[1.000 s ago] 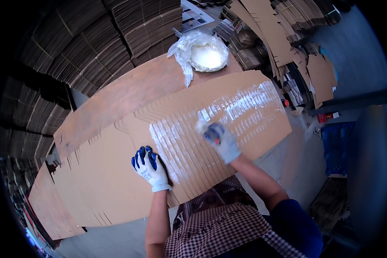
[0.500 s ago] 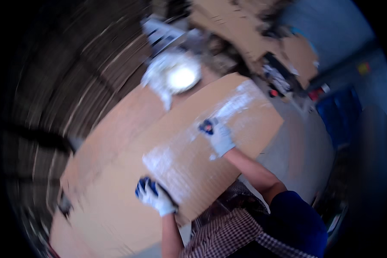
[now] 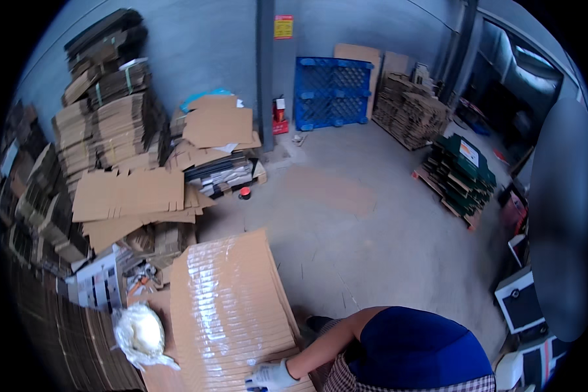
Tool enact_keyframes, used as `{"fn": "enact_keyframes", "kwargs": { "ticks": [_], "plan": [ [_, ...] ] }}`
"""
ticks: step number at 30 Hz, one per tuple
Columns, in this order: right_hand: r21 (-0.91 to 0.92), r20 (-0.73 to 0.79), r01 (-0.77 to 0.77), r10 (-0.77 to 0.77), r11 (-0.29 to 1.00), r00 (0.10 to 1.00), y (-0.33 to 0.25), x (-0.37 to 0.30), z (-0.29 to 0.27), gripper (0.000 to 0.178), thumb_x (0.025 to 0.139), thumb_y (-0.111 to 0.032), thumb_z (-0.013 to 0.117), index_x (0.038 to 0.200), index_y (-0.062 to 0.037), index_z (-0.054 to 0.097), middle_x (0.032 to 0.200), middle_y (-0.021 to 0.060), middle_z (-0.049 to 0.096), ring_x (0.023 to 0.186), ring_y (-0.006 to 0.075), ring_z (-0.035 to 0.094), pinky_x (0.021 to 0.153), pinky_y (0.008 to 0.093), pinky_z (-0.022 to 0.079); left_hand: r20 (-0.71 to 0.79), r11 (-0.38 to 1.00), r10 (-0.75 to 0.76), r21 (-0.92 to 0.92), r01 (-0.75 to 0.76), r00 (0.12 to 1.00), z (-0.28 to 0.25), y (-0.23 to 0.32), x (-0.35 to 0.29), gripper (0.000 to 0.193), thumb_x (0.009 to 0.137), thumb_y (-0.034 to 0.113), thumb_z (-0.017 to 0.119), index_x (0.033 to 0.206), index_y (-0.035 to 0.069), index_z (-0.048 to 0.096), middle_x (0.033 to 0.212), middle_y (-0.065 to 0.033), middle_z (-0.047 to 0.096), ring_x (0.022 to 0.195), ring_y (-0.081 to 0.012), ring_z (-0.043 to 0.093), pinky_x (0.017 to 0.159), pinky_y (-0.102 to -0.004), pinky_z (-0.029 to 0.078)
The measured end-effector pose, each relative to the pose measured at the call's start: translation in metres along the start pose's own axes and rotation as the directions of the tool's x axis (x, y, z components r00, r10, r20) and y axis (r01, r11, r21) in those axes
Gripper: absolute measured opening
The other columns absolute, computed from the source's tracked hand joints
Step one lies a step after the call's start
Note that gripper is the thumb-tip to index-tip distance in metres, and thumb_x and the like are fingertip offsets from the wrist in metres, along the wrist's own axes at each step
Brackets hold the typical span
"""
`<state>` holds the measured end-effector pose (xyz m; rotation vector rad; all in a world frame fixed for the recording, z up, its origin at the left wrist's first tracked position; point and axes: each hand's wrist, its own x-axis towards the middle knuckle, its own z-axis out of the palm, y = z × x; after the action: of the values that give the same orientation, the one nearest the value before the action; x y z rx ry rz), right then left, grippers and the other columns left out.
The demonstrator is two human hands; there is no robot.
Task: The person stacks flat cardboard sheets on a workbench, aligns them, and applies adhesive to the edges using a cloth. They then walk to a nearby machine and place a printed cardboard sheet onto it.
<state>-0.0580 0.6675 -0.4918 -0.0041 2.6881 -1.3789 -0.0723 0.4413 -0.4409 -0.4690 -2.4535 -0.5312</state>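
My right hand (image 3: 272, 375), in a white work glove with blue on the fingers, is low on a large cardboard sheet (image 3: 242, 281) at the picture's bottom edge. Its fingers look curled together, and whatever they may hold is hidden. Shiny, wet-looking streaks run along the middle of the ribbed cardboard, with more sheets under its right edge. Left of the sheet stands a round tub (image 3: 140, 332) of white stuff, with clear plastic film around its rim. My left hand is out of the picture.
Cardboard stacks (image 3: 121, 130) rise at the far left. A printed white box (image 3: 98, 281) stands behind the tub. Along the wall are a blue plastic pallet (image 3: 333, 93) and a fire extinguisher (image 3: 279, 112). Green boards (image 3: 464, 173) lie piled on the right; a grey floor (image 3: 333, 242) spreads between.
The view has swung up and right, bringing in the room. Both gloved hands were over the cardboard before; now the left is out of view and the right is at the lower edge.
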Motion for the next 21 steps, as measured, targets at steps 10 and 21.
{"fn": "enact_keyframes", "kwargs": {
  "ticks": [10,21],
  "plan": [
    [0.960,-0.276,0.227,0.696,0.164,0.663,0.009,-0.049,-0.153,0.023,0.093,-0.027,0.072,0.096,-0.0060,0.063,0.073,0.0049,0.064,0.057,0.0151,0.061,0.053,0.0307,0.051,0.098,0.849,0.363,-0.444,-0.285,0.927,0.012,0.086,0.030,0.033,0.100,0.028,0.050,0.104,0.000,0.068,0.112,-0.0183,0.066,0.107,-0.0370,0.058,0.094,-0.0502,0.044],
    [0.948,-0.277,0.317,0.418,-0.028,0.865,-0.010,-0.179,-0.189,0.025,0.094,-0.034,0.072,0.086,-0.0143,0.059,0.070,-0.0009,0.058,0.059,0.0117,0.057,0.056,0.0292,0.049,0.118,0.546,0.666,-0.750,-0.374,0.737,-0.005,0.243,0.002,0.034,0.100,0.028,0.050,0.113,0.002,0.068,0.120,-0.0177,0.066,0.117,-0.0370,0.056,0.103,-0.0501,0.041]
  ]
}}
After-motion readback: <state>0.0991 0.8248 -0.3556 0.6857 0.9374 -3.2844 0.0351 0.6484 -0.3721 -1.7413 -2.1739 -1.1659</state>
